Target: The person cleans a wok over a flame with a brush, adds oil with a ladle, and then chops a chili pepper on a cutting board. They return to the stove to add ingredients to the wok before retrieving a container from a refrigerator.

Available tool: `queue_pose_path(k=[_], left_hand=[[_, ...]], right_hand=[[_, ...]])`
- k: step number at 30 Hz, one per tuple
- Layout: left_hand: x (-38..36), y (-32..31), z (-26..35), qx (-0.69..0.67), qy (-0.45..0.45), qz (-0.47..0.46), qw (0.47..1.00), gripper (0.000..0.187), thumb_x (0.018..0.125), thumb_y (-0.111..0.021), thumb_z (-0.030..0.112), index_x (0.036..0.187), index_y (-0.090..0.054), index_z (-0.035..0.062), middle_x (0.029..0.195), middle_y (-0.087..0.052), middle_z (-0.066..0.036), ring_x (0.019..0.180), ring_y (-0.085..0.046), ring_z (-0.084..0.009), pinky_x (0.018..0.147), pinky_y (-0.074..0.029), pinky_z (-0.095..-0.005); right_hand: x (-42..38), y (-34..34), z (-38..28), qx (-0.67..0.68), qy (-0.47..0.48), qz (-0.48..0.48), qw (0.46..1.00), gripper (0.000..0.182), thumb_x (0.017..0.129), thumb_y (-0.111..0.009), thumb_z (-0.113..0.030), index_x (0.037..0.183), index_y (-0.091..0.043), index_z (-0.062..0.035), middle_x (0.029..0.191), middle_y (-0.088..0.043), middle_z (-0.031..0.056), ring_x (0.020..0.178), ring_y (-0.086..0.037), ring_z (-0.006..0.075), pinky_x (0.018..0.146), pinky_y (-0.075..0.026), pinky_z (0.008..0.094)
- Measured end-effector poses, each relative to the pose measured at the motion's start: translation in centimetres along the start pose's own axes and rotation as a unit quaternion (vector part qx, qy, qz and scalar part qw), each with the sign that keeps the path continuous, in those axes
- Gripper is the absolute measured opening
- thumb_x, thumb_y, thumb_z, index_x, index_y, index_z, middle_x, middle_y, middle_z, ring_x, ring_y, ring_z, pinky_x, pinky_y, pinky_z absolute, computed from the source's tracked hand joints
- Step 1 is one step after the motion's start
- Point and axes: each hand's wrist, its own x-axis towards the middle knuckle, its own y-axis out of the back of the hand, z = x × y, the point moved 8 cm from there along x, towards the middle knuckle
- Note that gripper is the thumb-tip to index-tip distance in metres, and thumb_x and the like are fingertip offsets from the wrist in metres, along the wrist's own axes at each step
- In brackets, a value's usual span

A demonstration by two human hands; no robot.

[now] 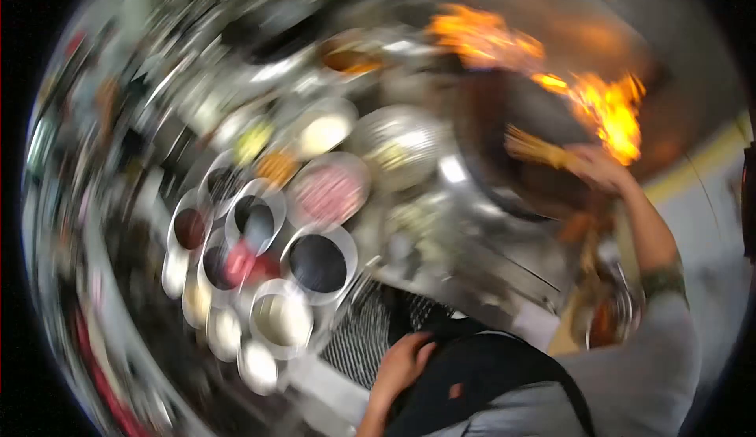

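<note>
The picture is heavily motion-blurred. My right hand (598,168) is raised over a large dark wok (512,130) and grips a bamboo brush (535,147) whose bristles point left into the wok. Orange flames (606,106) flare along the wok's far rim, close to that hand. My left hand (403,366) rests low against my dark apron (472,374), fingers curled, near a black grated mat (370,327); whether it holds anything is unclear.
Several round metal bowls (272,224) of sauces and seasonings crowd the counter to the left of the wok. A larger steel bowl (402,146) stands beside the wok. More pots and utensils blur along the far left.
</note>
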Motion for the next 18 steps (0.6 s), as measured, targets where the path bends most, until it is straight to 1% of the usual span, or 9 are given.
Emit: queue_pose_path(k=[3,4,7,8,10,12,14,16,18], left_hand=[[-0.2,-4.3,-9.3,0.113,0.078,-0.109,0.984,0.040,0.089,-0.065,0.033,0.113,-0.064,0.0008,0.109,-0.065,-0.023,0.103,-0.062,-0.0399,0.091,-0.049,-0.0419],[1.0,-6.1,-11.0,0.140,0.070,-0.133,0.979,0.045,0.088,-0.066,0.035,0.118,-0.062,0.0007,0.115,-0.063,-0.024,0.107,-0.061,-0.0409,0.094,-0.048,-0.0420],[6.3,-11.5,-13.0,0.214,0.017,-0.134,0.968,0.056,0.090,-0.061,0.038,0.132,-0.052,0.0022,0.134,-0.052,-0.025,0.121,-0.052,-0.0414,0.100,-0.044,-0.0463],[8.1,-13.2,-13.8,0.241,-0.015,-0.124,0.962,0.060,0.091,-0.059,0.039,0.137,-0.048,0.0030,0.141,-0.047,-0.024,0.127,-0.048,-0.0411,0.103,-0.043,-0.0484],[11.1,-18.8,-18.3,0.350,-0.036,-0.210,0.912,0.065,0.094,-0.050,0.043,0.146,-0.037,0.0067,0.153,-0.032,-0.021,0.139,-0.034,-0.0397,0.105,-0.039,-0.0561],[12.1,-22.3,-19.9,0.447,-0.079,-0.259,0.853,0.067,0.097,-0.038,0.052,0.151,-0.032,0.0131,0.158,-0.028,-0.013,0.145,-0.025,-0.0355,0.113,-0.022,-0.0586],[12.2,-21.8,-17.6,0.398,-0.030,-0.248,0.883,0.066,0.096,-0.036,0.054,0.152,-0.032,0.0194,0.160,-0.022,-0.009,0.148,-0.016,-0.0325,0.116,-0.015,-0.0578],[12.4,-21.7,-18.2,0.372,-0.030,-0.233,0.898,0.066,0.095,-0.036,0.056,0.152,-0.032,0.0219,0.160,-0.022,-0.010,0.149,-0.014,-0.0322,0.116,-0.014,-0.0566],[12.8,-21.5,-17.9,0.321,-0.059,-0.174,0.929,0.069,0.093,-0.037,0.058,0.152,-0.032,0.0213,0.159,-0.026,-0.011,0.149,-0.016,-0.0323,0.118,-0.012,-0.0539]], right_hand=[[-2.4,4.5,5.8,-0.214,-0.165,0.384,0.883,0.038,0.091,-0.055,-0.030,0.121,-0.058,-0.0065,0.105,-0.067,0.0226,0.093,-0.067,0.0391,0.079,-0.054,0.0494],[-1.7,3.7,7.8,-0.128,-0.163,0.412,0.887,0.066,0.089,-0.062,-0.032,0.145,-0.033,-0.0127,0.105,-0.066,0.0242,0.089,-0.067,0.0407,0.076,-0.053,0.0529],[2.9,-0.2,5.1,-0.118,-0.197,0.244,0.942,0.053,0.086,-0.064,-0.029,0.134,-0.050,-0.0109,0.099,-0.068,0.0239,0.092,-0.067,0.0412,0.079,-0.054,0.0479],[4.0,-3.3,3.5,-0.100,-0.089,0.209,0.969,0.052,0.085,-0.068,-0.031,0.131,-0.055,-0.0117,0.102,-0.068,0.0232,0.088,-0.068,0.0407,0.078,-0.055,0.0451],[1.3,-5.4,-0.6,0.074,-0.013,0.085,0.994,0.060,0.085,-0.070,-0.037,0.139,-0.051,-0.0170,0.091,-0.071,0.0141,0.075,-0.071,0.0241,0.065,-0.057,0.0376],[-1.1,-4.9,0.5,0.215,-0.012,-0.040,0.976,0.064,0.080,-0.072,-0.042,0.138,-0.052,-0.0197,0.098,-0.071,0.0130,0.078,-0.070,0.0253,0.067,-0.057,0.0387],[-2.1,0.0,5.4,-0.035,-0.175,0.059,0.982,0.055,0.085,-0.068,-0.035,0.135,-0.053,-0.0173,0.104,-0.069,0.0180,0.086,-0.069,0.0303,0.072,-0.057,0.0419],[-3.9,4.4,7.0,-0.202,-0.214,0.349,0.890,0.048,0.088,-0.064,-0.030,0.131,-0.054,-0.0105,0.106,-0.067,0.0231,0.093,-0.068,0.0359,0.079,-0.055,0.0444],[-0.7,4.8,9.6,-0.192,-0.196,0.442,0.854,0.046,0.088,-0.060,-0.028,0.126,-0.056,-0.0035,0.102,-0.068,0.0247,0.096,-0.067,0.0386,0.085,-0.053,0.0465]])
